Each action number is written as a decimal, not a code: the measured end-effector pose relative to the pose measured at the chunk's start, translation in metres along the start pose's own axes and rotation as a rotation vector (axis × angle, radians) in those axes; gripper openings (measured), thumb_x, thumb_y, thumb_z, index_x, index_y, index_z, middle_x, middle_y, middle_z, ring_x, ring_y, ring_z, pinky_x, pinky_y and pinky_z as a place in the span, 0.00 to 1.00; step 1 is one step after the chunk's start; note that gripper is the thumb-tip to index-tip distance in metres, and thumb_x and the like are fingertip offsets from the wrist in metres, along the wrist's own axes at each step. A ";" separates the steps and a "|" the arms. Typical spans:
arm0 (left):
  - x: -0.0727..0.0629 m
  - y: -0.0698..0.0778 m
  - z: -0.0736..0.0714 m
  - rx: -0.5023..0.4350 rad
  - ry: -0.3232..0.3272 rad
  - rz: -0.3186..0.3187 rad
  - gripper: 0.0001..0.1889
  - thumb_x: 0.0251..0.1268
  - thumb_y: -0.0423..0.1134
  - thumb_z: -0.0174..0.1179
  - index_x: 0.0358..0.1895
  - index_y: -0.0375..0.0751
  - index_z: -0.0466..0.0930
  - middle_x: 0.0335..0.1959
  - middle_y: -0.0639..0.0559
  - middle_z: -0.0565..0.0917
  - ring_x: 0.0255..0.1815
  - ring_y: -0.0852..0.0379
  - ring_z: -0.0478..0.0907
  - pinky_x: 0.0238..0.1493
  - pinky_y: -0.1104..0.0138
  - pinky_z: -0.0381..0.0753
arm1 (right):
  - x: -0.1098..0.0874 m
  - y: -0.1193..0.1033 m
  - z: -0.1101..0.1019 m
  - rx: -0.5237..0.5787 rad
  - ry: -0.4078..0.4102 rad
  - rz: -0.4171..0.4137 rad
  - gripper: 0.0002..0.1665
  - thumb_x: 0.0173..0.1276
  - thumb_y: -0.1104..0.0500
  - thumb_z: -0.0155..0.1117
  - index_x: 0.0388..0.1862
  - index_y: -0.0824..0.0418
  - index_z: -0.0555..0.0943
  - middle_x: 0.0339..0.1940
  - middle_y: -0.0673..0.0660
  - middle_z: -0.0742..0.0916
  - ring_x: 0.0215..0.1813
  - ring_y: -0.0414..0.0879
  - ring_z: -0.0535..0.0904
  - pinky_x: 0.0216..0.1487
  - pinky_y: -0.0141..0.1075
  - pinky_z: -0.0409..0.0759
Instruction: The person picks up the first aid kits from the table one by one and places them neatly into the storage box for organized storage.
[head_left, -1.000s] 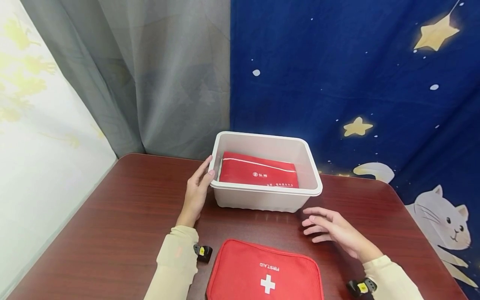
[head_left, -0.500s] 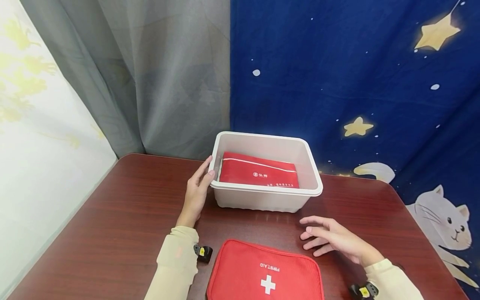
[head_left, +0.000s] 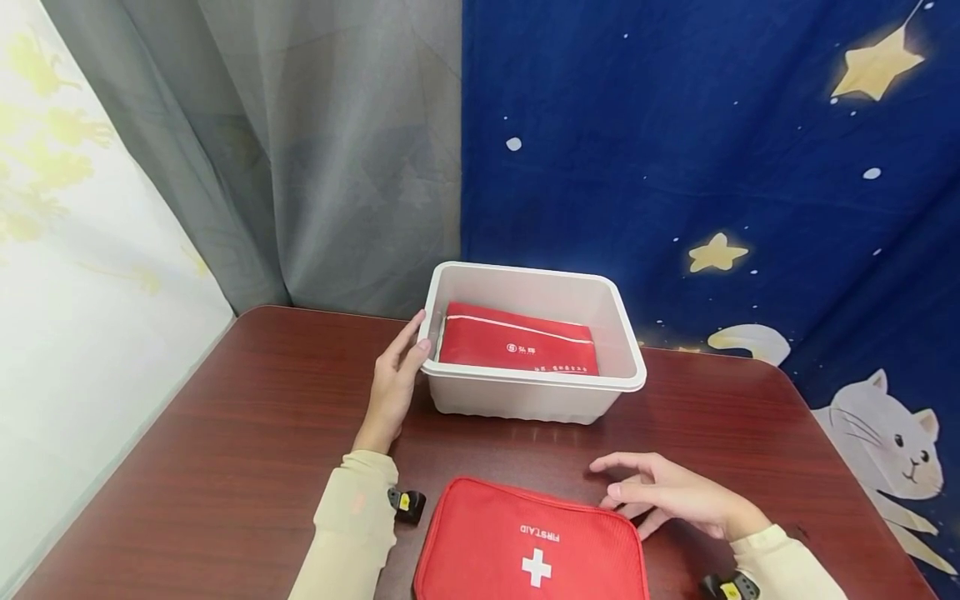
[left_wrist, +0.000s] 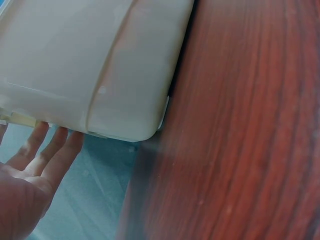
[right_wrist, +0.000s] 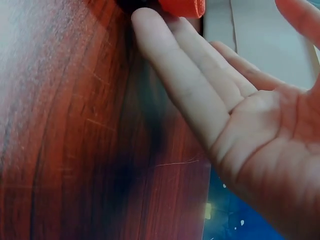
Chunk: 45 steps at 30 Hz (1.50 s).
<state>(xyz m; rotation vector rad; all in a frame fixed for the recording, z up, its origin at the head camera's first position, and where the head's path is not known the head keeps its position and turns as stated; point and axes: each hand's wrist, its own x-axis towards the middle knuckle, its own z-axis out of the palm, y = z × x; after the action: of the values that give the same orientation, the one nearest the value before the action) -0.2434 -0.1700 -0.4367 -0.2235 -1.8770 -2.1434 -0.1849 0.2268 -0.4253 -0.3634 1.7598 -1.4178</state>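
Observation:
My left hand (head_left: pixel 392 387) rests on the left side of a white plastic bin (head_left: pixel 517 402), thumb over the rim corner. In the left wrist view, its straight fingers (left_wrist: pixel 65 155) touch the bin's wall. Inside the bin lies a flat red pouch (head_left: pixel 480 346) with a white stripe and white lettering. A red first aid bag (head_left: pixel 577 550) with a white cross lies in front of the bin, its near end cut off by the frame. At that bag's far right corner is my right hand (head_left: pixel 675 496), fingers spread and loosely bent; some fingertips reach the bag's edge.
A dark red wooden table (head_left: pixel 247 450) carries everything. Behind it hang a grey curtain (head_left: pixel 360 167) and a blue starry curtain (head_left: pixel 600 167). Black wrist cameras (head_left: pixel 407 506) are worn on both wrists.
My right hand has moved down toward the near side, from beside the bin to the first aid bag's corner. The left hand and the bin stay where they were.

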 end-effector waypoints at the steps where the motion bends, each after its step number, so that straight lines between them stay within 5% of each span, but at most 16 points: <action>1: 0.000 0.000 0.000 -0.001 0.000 0.001 0.25 0.76 0.39 0.53 0.74 0.53 0.69 0.69 0.36 0.71 0.66 0.36 0.67 0.61 0.61 0.76 | 0.000 0.000 0.001 0.000 -0.008 -0.003 0.31 0.75 0.58 0.56 0.72 0.71 0.64 0.48 0.66 0.87 0.47 0.56 0.85 0.42 0.53 0.85; 11: 0.000 0.001 0.001 -0.008 0.001 0.012 0.25 0.75 0.38 0.53 0.73 0.52 0.69 0.69 0.35 0.70 0.67 0.37 0.67 0.66 0.48 0.68 | 0.001 0.002 0.007 -0.115 -0.086 -0.028 0.35 0.65 0.57 0.69 0.66 0.72 0.71 0.48 0.64 0.85 0.48 0.53 0.85 0.47 0.39 0.84; 20: -0.001 0.001 0.001 -0.014 -0.002 0.015 0.25 0.75 0.38 0.54 0.73 0.52 0.69 0.70 0.36 0.70 0.68 0.39 0.67 0.67 0.51 0.69 | 0.001 0.001 0.011 -0.211 -0.127 -0.039 0.34 0.60 0.53 0.73 0.63 0.68 0.76 0.50 0.59 0.87 0.51 0.53 0.83 0.50 0.39 0.82; 25: -0.001 0.001 0.001 -0.010 -0.001 0.012 0.25 0.76 0.38 0.54 0.73 0.52 0.69 0.69 0.36 0.70 0.68 0.39 0.67 0.64 0.63 0.73 | 0.003 0.004 0.014 -0.187 -0.162 -0.060 0.34 0.59 0.54 0.75 0.61 0.68 0.78 0.46 0.60 0.86 0.45 0.52 0.86 0.47 0.40 0.84; 33: -0.001 0.001 0.002 -0.015 0.007 0.017 0.25 0.75 0.37 0.54 0.73 0.52 0.69 0.69 0.38 0.71 0.67 0.36 0.66 0.66 0.49 0.69 | 0.005 0.005 0.016 -0.180 -0.169 -0.077 0.31 0.59 0.57 0.75 0.58 0.68 0.79 0.44 0.61 0.84 0.40 0.50 0.86 0.45 0.41 0.85; 42: -0.001 0.001 0.001 -0.009 0.011 0.000 0.25 0.76 0.39 0.54 0.73 0.54 0.69 0.70 0.37 0.70 0.66 0.36 0.68 0.55 0.66 0.79 | 0.003 0.007 0.017 -0.197 -0.161 -0.088 0.26 0.59 0.57 0.75 0.50 0.67 0.75 0.44 0.63 0.83 0.44 0.51 0.82 0.43 0.43 0.86; 45: -0.001 0.001 0.002 -0.014 0.007 0.005 0.25 0.76 0.38 0.53 0.73 0.53 0.69 0.70 0.37 0.70 0.67 0.36 0.66 0.59 0.62 0.77 | 0.000 0.006 0.016 -0.204 -0.174 -0.096 0.26 0.60 0.56 0.73 0.50 0.67 0.73 0.45 0.63 0.83 0.47 0.51 0.82 0.44 0.43 0.85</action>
<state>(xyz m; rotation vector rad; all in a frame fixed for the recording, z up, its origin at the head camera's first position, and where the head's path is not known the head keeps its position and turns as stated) -0.2426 -0.1682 -0.4359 -0.2231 -1.8564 -2.1521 -0.1712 0.2178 -0.4312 -0.6681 1.7665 -1.2350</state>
